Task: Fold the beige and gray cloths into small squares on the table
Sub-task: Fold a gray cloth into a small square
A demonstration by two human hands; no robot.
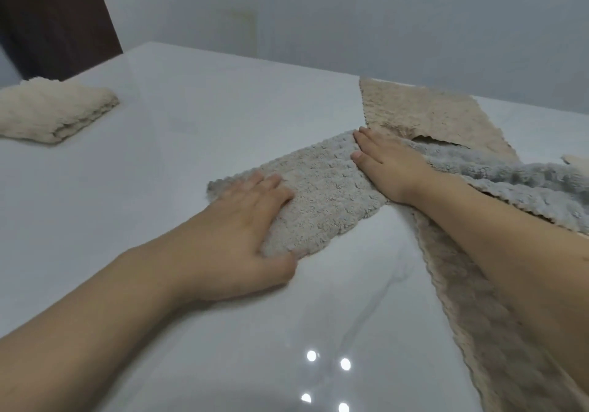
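Fleece, grey-beige, pile side up: one folded cloth lying flat at the middle of the white table, a rectangle not yet a small square.

Left hand: fingers straight and together, palm down on the cloth's left end, thumb along the near edge. It presses and pinches nothing, probably to flatten the layers and stop the piece sliding on the glossy top.

Right hand: flat, fingers extended, resting on the cloth's right end where it meets the pile of unfolded pieces. It grips nothing and likely serves to set the crease line or smooth the fold.

The cloth thus lies under both palms and spans the gap between them, with its middle exposed.

Grey cloth: loose and rumpled, just right of the right wrist, partly over a beige cloth spread behind. A second beige length runs under the right forearm towards the near edge.

Cream folded cloth: a finished bundle, set well apart at far left, probably kept clear of the working area.
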